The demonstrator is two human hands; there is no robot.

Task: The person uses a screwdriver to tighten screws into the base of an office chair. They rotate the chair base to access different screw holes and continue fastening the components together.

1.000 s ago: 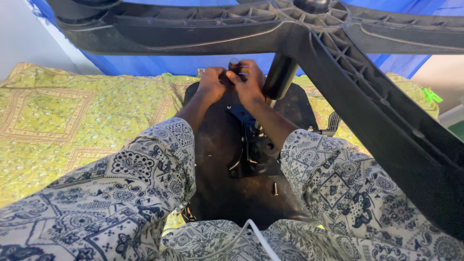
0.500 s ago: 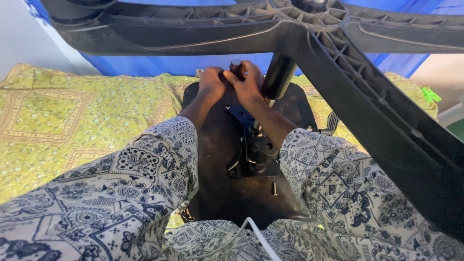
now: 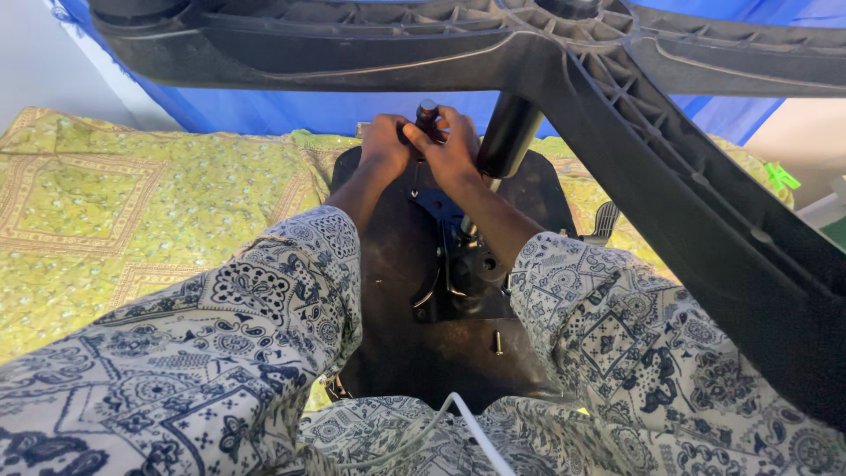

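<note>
**Both hands on the tool at the chair seat**

The left hand (image 3: 385,145) is closed around the lower part of a dark tool handle (image 3: 427,115). Just to its right, touching it, the right hand (image 3: 454,150) grips the same handle. Below both hands lies the black seat underside (image 3: 388,264) with its metal mechanism plate (image 3: 463,273). Right of the right hand stands the gas cylinder (image 3: 507,137), under the star base (image 3: 617,97).

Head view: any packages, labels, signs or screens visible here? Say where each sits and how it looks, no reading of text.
None can be made out.
In view instead: both hands, left hand and right hand, on a dark round-topped tool handle above the upturned black chair seat.
Small bright green object at the right edge on the yellow patterned cloth; too small to tell what it is.
</note>
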